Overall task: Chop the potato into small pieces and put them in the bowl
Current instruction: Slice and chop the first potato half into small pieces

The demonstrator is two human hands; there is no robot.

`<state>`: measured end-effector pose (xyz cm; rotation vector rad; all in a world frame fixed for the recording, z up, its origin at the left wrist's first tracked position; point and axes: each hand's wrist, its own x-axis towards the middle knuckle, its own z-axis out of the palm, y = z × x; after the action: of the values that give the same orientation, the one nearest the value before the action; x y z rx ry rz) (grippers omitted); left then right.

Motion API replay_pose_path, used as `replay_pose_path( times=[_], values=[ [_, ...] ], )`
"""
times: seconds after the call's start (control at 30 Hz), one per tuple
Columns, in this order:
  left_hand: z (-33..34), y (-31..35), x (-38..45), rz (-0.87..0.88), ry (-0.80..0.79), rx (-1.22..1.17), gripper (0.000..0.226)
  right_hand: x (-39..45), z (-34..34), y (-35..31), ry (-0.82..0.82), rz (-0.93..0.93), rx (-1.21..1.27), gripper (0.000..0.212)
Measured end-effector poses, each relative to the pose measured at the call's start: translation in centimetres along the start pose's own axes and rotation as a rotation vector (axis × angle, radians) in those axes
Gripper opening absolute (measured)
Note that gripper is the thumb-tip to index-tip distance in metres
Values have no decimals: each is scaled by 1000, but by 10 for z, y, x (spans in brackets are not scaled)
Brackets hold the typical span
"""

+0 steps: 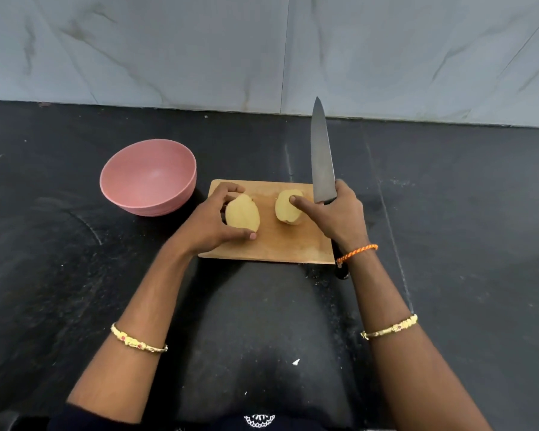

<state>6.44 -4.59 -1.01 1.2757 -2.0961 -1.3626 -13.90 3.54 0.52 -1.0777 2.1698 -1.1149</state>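
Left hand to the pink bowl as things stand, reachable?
Probably yes. The left hand grips a potato half on the board; the bowl sits just beside it, nothing between.

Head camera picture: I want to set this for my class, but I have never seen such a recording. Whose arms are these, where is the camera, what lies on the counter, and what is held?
There is no machine here. A person wears one wide-angle camera on the head, looking forward and down, so the two arms reaching in from the bottom are the person's own.

On the dark counter lies a wooden cutting board. On it are two potato halves, already cut apart. The left hand curls round the left potato half. The right hand holds a large knife, blade pointing away toward the wall, while its outstretched finger touches the right potato half.

To the left of the board stands a pink bowl; no potato is in it yet.
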Motion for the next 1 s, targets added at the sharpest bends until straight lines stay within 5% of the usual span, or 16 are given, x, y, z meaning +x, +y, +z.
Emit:
replay_pose_path(
  times=[0.17, 0.53, 0.9, 1.0],
  values=[
    [6, 1, -7, 50, 11, 131, 97, 4, 11, 2, -81, 63, -72, 60],
    [14, -1, -5, 56, 379, 116, 78, -4, 36, 1, -85, 191, 252, 56],
    [7, 9, -12, 1, 312, 150, 74, 14, 68, -32, -172, 64, 88, 52],
    [18, 15, -16, 52, 324, 141, 76, 8, 54, -26, -176, 126, 242, 45]
  ],
)
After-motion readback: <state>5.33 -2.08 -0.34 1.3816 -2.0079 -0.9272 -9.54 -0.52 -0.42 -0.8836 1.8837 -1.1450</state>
